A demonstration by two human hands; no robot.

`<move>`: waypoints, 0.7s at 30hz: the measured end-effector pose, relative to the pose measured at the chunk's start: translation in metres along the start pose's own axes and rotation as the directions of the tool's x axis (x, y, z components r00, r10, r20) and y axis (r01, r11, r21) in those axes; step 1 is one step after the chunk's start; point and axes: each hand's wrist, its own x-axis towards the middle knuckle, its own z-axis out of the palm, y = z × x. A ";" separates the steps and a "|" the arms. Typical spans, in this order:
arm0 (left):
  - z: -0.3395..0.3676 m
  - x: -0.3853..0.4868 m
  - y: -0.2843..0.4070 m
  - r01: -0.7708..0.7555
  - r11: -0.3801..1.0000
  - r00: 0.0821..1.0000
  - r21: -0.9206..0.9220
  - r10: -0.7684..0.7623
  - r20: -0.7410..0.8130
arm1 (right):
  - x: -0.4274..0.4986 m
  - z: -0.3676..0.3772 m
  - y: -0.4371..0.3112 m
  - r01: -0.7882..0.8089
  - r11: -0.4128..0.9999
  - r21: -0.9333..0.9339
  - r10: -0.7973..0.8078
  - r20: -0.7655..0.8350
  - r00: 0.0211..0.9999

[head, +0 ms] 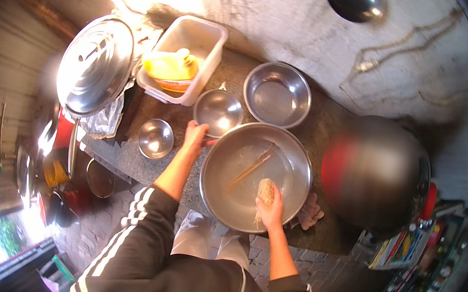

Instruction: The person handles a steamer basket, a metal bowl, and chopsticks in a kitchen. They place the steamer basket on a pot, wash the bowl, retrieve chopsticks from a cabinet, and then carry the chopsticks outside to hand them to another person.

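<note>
My right hand grips a tan scrubbing pad, perhaps a loofah, over the near right part of a large steel basin. Chopsticks lie slanted in the water inside that basin. At the basin's upper left, my left hand touches the near edge of a steel bowl with a small tab at its far side; whether the fingers close on it cannot be told. A smaller steel bowl sits left of this hand. Behind the large basin stands a medium steel basin.
A pale plastic tub holds a yellow bottle. At left is a large metal lid. A pinkish cloth lies right of the basin, near a big dark, blurred round object. Shelves with many items stand at lower right.
</note>
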 end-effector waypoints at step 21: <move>0.053 -0.152 -0.116 -0.555 0.334 0.748 0.762 0.601 0.281 | 0.041 -0.029 0.041 0.004 0.950 -0.312 -0.054 -0.153 0.987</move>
